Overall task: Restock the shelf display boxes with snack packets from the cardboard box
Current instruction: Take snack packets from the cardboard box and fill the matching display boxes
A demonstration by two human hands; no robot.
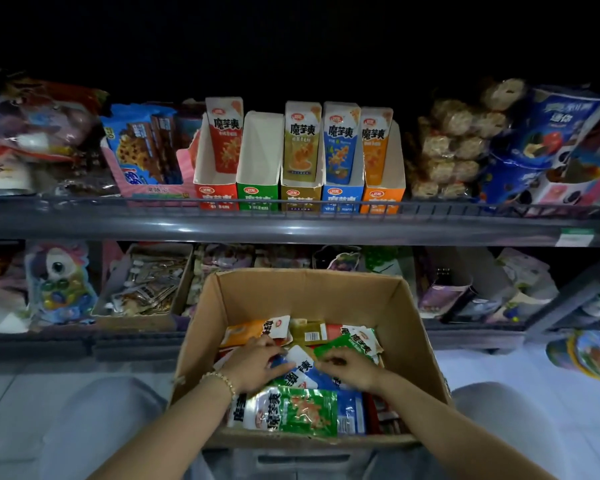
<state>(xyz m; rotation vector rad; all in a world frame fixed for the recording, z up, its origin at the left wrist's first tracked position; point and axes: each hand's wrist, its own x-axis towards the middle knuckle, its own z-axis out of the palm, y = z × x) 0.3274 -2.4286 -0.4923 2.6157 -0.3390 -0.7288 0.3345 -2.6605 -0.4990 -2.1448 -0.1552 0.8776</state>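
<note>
Snack packets [312, 336] of glossy foil fill an open brown cardboard box [309, 289], with a green-and-white packet [305, 410] lying flat against its near wall. Just beyond it, the person's left hand [257, 362], a beaded bracelet [222, 379] on its wrist, pinches the edge of a blue-and-white packet [300, 367] between curled fingers and thumb. The right hand [349, 367] meets the same packet from the other side with its fingers curled, and a crumpled green packet [347, 342] lies just past its fingertips; what it grips cannot be made out. On the grey metal shelf [291, 226] above stand five narrow card display boxes. The red [215, 195], olive [300, 197], blue [342, 199] and orange [381, 199] boxes hold upright packets; the green display box [257, 197] shows its bare white inside.
</note>
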